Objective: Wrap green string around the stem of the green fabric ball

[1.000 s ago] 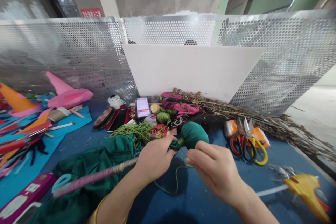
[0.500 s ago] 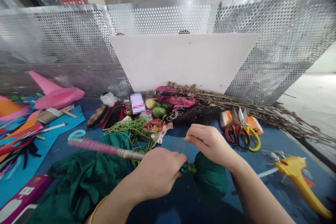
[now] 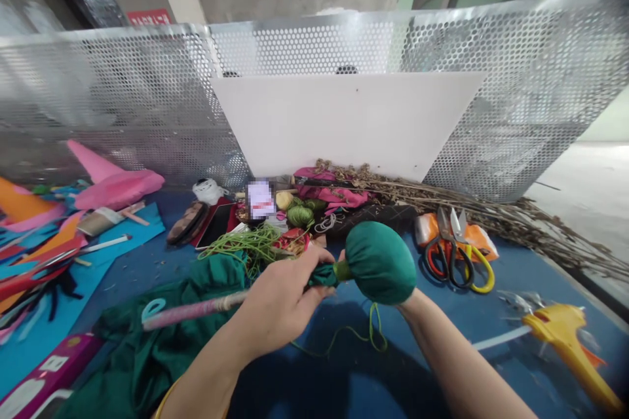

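In the head view, the round green cloth-covered ball (image 3: 381, 263), probably light and soft and best held by its green yarn-bound neck (image 3: 343, 270), is seen smooth and rounded above the blue table (image 3: 515, 268), its gathered green cloth (image 3: 322, 276) pinched by the left hand (image 3: 282, 298), while the hidden right hand's (image 3: 411, 301) grip cannot be told.

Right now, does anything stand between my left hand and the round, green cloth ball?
Yes: olive-green thread, wrapped around the gathered cloth neck, lies between the left hand, which pinches that neck, and the ball.
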`<state>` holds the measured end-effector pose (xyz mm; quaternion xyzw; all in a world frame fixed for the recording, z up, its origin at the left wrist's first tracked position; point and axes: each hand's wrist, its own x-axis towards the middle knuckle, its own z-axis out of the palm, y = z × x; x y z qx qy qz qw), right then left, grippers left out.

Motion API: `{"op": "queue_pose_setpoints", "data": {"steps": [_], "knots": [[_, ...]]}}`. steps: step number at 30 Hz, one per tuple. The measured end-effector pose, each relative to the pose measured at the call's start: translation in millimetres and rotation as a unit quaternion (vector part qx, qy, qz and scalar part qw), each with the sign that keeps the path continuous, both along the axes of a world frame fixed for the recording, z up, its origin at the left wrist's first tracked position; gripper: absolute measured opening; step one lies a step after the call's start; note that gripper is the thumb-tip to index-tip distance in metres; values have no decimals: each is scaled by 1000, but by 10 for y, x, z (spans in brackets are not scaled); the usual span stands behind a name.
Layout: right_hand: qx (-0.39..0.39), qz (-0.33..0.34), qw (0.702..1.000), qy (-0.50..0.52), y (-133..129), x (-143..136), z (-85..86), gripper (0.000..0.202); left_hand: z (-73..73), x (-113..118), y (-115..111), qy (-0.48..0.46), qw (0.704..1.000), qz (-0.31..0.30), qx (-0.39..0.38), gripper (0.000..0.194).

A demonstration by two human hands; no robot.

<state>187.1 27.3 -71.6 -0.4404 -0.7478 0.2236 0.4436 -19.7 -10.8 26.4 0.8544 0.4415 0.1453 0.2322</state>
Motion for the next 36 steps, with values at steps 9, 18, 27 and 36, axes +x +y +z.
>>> {"op": "queue_pose_setpoints", "data": {"steps": [9,18,27,36], "knots": [[-10,47,998,-28,-209,-229,89,36,-136,15,101,10,988,137,71,36],[61,7,996,-68,-524,-374,350,31,-244,36,188,109,974,170,102,39],[-14,172,930,326,-592,-471,303,42,-263,134,90,38,996,72,44,45],[15,8,945,327,-839,-640,209,37,-305,174,85,-24,992,120,38,37]]}}
